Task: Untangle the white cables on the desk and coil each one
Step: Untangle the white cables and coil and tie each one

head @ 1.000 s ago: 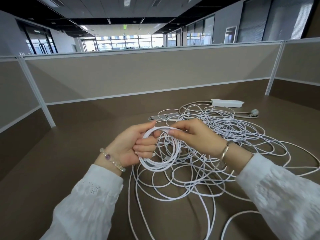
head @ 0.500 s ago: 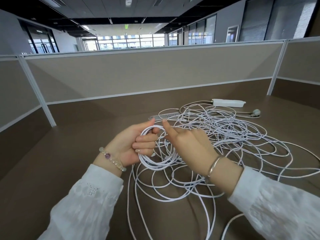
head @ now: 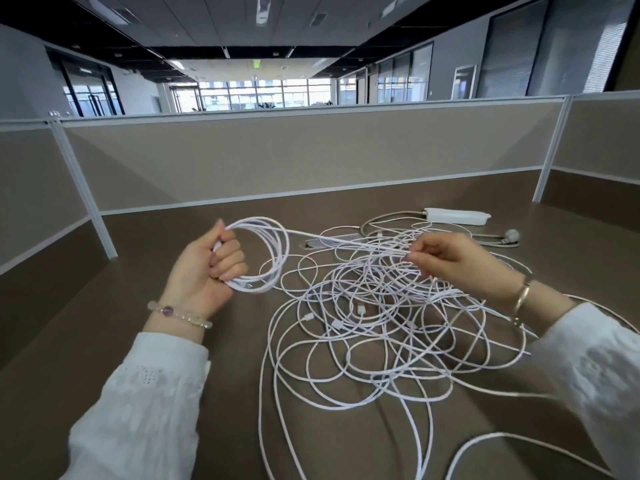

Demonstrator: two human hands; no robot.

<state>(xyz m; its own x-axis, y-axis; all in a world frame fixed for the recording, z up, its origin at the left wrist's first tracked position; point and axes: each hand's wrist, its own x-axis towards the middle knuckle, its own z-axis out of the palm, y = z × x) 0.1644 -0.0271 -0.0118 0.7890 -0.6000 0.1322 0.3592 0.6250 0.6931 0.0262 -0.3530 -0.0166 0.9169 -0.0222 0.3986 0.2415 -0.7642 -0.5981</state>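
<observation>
A small coil of white cable (head: 273,258) hangs from my left hand (head: 207,268), whose fingers are closed around several loops above the desk. From the coil's top a straight stretch of the same cable (head: 346,239) runs right to my right hand (head: 446,258), which pinches it between thumb and fingertips. Below and between my hands a wide tangle of white cables (head: 381,327) sprawls on the brown desk (head: 104,341), with several small connectors lying among the loops. One loose strand (head: 502,441) curves off at the lower right.
A white power strip (head: 457,216) with a grey cord and plug (head: 510,235) lies at the back right. A flat grey cable port (head: 332,241) sits in the desk behind the tangle. Beige partition panels (head: 294,157) wall the desk at the back and on both sides.
My hands have drawn apart: the left moved left and up with the coil, the right moved right, pulling a stretch of cable straight between them.
</observation>
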